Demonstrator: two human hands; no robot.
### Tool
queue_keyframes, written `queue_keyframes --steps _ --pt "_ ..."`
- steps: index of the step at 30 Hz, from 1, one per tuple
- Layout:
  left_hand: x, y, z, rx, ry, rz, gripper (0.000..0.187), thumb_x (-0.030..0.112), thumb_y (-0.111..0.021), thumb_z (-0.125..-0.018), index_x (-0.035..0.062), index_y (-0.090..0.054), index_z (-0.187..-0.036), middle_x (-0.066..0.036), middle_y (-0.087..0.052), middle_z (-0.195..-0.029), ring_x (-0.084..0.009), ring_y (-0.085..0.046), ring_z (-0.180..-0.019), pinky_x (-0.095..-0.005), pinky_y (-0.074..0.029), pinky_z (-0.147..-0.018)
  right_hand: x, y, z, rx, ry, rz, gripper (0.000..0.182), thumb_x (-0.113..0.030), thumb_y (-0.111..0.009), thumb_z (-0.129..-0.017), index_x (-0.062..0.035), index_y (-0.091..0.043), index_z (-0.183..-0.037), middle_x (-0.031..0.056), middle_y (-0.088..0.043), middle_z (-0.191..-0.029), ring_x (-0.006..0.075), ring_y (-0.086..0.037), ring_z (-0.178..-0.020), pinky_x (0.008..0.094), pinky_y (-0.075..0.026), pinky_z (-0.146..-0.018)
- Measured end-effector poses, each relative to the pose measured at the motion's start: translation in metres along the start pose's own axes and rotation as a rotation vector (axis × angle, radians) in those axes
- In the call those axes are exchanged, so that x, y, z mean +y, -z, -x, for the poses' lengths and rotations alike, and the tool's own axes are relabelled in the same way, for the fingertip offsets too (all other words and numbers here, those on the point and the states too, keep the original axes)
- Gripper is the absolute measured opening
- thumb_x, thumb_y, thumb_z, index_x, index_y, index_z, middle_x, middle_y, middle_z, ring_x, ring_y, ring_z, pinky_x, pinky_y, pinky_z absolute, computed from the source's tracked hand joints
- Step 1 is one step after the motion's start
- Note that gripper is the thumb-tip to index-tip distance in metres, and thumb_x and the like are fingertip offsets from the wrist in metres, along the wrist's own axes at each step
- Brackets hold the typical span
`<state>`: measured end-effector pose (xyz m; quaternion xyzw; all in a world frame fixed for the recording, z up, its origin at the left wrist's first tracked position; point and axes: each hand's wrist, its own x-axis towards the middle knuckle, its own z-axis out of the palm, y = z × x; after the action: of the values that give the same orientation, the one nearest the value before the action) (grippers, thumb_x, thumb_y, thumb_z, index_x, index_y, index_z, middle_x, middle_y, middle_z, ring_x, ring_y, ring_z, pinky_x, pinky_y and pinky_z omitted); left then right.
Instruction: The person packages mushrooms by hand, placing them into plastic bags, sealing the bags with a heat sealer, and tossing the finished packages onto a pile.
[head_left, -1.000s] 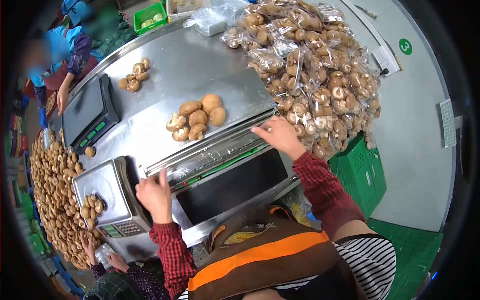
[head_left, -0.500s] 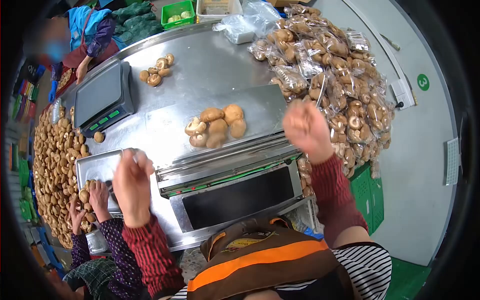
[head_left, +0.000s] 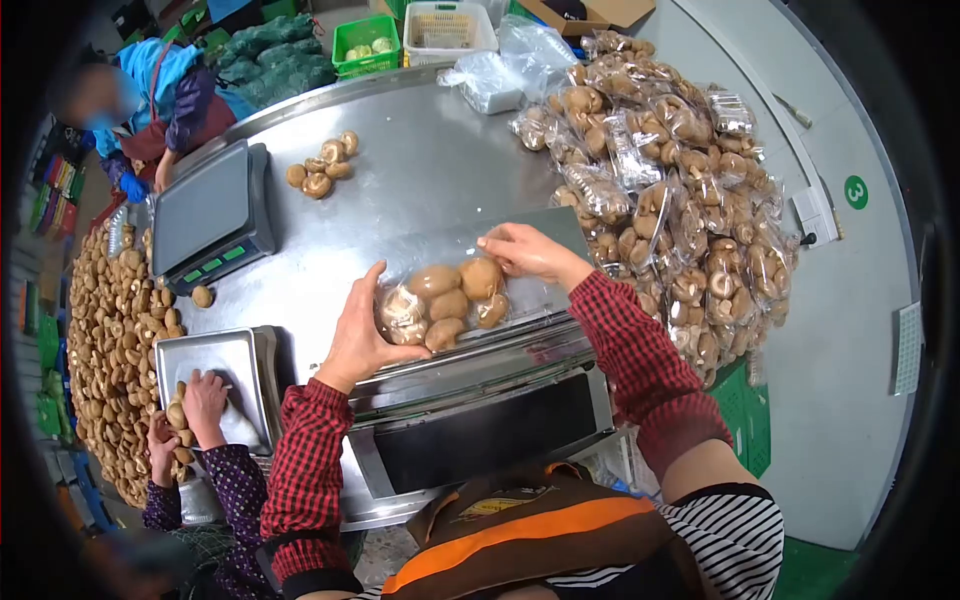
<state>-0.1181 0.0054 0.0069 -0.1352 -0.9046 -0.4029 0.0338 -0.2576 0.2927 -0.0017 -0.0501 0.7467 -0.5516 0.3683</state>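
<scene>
Several brown mushrooms [head_left: 447,304] lie in a cluster on the metal plate in front of me, with shiny clear plastic film [head_left: 404,312] over them. My left hand [head_left: 358,335] is at the cluster's left side, thumb and fingers spread apart around its edge; whether it presses on the film I cannot make out. At the upper right of the cluster, my right hand [head_left: 528,252] has its fingertips pinched together, apparently on the film's edge. Below both hands is the wrapping machine [head_left: 480,425] with a dark front panel.
Bagged mushrooms [head_left: 690,210] are heaped at the right. A digital scale [head_left: 205,215] stands at the left, near loose mushrooms [head_left: 318,168]. A co-worker's hands [head_left: 203,408] handle mushrooms over a metal tray [head_left: 215,350], beside a large mushroom pile [head_left: 115,350]. Another person [head_left: 175,90] is across the table.
Both hands have come down from above, inward to the mushrooms. The film now shows over the cluster. The co-worker's hand has moved slightly over the tray.
</scene>
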Motion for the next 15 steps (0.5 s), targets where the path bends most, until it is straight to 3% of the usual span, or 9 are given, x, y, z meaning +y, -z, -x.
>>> queue_keyframes --steps 1,3,5,8,9,11,12,14,15 --pt "-0.001 -0.001 0.0 0.009 0.052 0.124 0.133 0.048 -0.095 -0.044 -0.0022 -0.026 -0.146 -0.024 -0.049 -0.124 -0.0379 -0.054 -0.113 -0.0441 -0.044 -0.101 -0.011 0.003 0.0 0.003 0.018 0.003 0.048 -0.046 -0.062 -0.094 0.0019 -0.063 -0.096 -0.0001 -0.054 -0.071 0.0066 -0.053 -0.066 0.0237 -0.043 -0.057" --pt "-0.011 -0.003 0.004 0.01 0.102 0.166 0.134 0.047 -0.095 -0.045 -0.0026 -0.024 -0.147 -0.024 -0.049 -0.124 -0.036 -0.054 -0.113 -0.0434 -0.046 -0.099 -0.026 0.009 0.003 -0.169 -0.301 0.331 0.052 -0.054 -0.056 -0.094 -0.0029 -0.065 -0.093 -0.004 -0.049 -0.072 0.0065 -0.043 -0.061 0.0224 -0.034 -0.052" --pt "-0.015 0.005 0.008 -0.013 0.227 0.229 0.135 0.044 -0.096 -0.047 -0.0046 -0.021 -0.148 -0.024 -0.048 -0.126 -0.0304 -0.055 -0.112 -0.0404 -0.049 -0.095 -0.023 0.013 0.011 -0.17 -0.204 0.392 0.053 -0.057 -0.056 -0.093 -0.0048 -0.066 -0.089 -0.0035 -0.049 -0.071 0.0069 -0.044 -0.062 0.024 -0.036 -0.053" --pt "-0.024 0.03 0.012 -0.158 0.536 0.405 0.096 0.034 -0.096 -0.053 -0.0107 -0.052 -0.127 -0.022 -0.051 -0.124 -0.0282 -0.058 -0.107 -0.0379 -0.051 -0.093 -0.01 0.015 0.025 -0.218 -0.137 0.471 0.049 -0.052 -0.057 -0.095 -0.005 -0.069 -0.088 0.0002 -0.056 -0.079 0.0114 -0.051 -0.07 0.0288 -0.043 -0.06" --pt "-0.024 0.034 0.018 -0.151 0.507 0.331 0.071 0.033 -0.094 -0.058 -0.01 -0.065 -0.107 -0.021 -0.06 -0.116 -0.0262 -0.06 -0.104 -0.0369 -0.051 -0.091 0.006 0.017 0.026 -0.184 0.07 0.479 0.047 -0.048 -0.057 -0.096 -0.0036 -0.069 -0.086 0.0023 -0.059 -0.086 0.013 -0.054 -0.076 0.0294 -0.045 -0.064" --pt "-0.023 0.035 0.027 -0.122 0.404 0.223 0.064 0.034 -0.092 -0.06 -0.0087 -0.067 -0.102 -0.019 -0.062 -0.113 -0.0251 -0.061 -0.102 -0.0361 -0.051 -0.09 0.028 0.015 0.03 -0.076 0.392 0.581 0.037 -0.034 -0.055 -0.1 -0.0004 -0.067 -0.091 0.0076 -0.064 -0.103 0.0178 -0.062 -0.089 0.03 -0.051 -0.077" --pt "-0.021 0.036 0.03 -0.091 0.296 0.113 0.058 0.034 -0.091 -0.062 -0.0075 -0.069 -0.096 -0.018 -0.064 -0.109 -0.024 -0.061 -0.101 -0.0353 -0.05 -0.09 0.035 0.01 0.031 -0.077 0.392 0.58 0.037 -0.034 -0.055 -0.1 -0.0004 -0.067 -0.091 0.0076 -0.064 -0.103 0.0178 -0.062 -0.089 0.03 -0.051 -0.077" --pt "-0.017 0.029 0.038 -0.114 0.394 0.299 0.037 0.028 -0.082 -0.077 -0.0047 -0.066 -0.082 -0.006 -0.061 -0.078 -0.0119 -0.054 -0.074 -0.0282 -0.045 -0.069 0.049 -0.008 0.034 0.041 0.169 -0.179 0.036 -0.036 -0.051 -0.101 -0.002 -0.061 -0.109 0.0089 -0.063 -0.105 0.0207 -0.064 -0.092 0.033 -0.055 -0.073" --pt "-0.019 0.017 0.042 -0.048 0.416 0.377 0.032 0.025 -0.079 -0.081 -0.0035 -0.065 -0.081 -0.002 -0.059 -0.073 -0.0094 -0.049 -0.069 -0.0263 -0.042 -0.064 0.028 -0.022 0.057 0.081 0.027 -0.296 0.031 -0.031 -0.044 -0.104 -0.0024 -0.053 -0.112 0.0098 -0.062 -0.103 0.0205 -0.065 -0.089 0.0329 -0.058 -0.071"
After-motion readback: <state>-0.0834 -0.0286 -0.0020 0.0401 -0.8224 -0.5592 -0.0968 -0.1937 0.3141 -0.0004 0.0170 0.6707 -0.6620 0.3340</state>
